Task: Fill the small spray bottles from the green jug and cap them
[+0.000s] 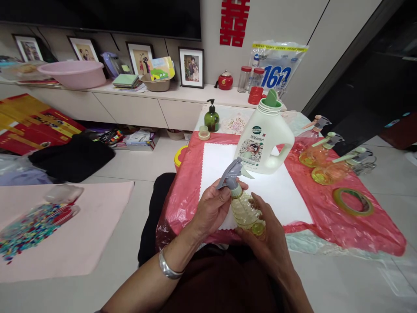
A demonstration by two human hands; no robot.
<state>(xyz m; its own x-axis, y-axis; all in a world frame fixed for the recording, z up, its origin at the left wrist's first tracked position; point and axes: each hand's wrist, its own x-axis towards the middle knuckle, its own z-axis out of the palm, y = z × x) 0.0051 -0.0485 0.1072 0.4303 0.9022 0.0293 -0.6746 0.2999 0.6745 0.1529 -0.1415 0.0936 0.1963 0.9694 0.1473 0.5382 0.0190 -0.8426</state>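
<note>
Between my hands is a clear yellowish spray bottle [245, 209] with a grey trigger head, tilted over the table's near edge. My left hand [213, 204] pinches the collar just under the trigger head. The fingers of my right hand [269, 234] wrap round the bottle's body near its base, where a little yellow liquid shows. Beyond them a large white detergent jug [257, 130] stands upright on a white sheet [218, 156], its green-rimmed mouth uncapped. A pale cap [204, 131] lies at the sheet's far left, beside a green pump bottle [212, 117].
Several spray bottles, one a yellowish spray bottle [321, 174], stand on the right of the red plastic cover [352, 230], behind a roll of tape [352, 201]. Small coloured pieces [29, 230] lie on a pink mat [107, 208] at left. A cabinet [130, 104] runs along the wall.
</note>
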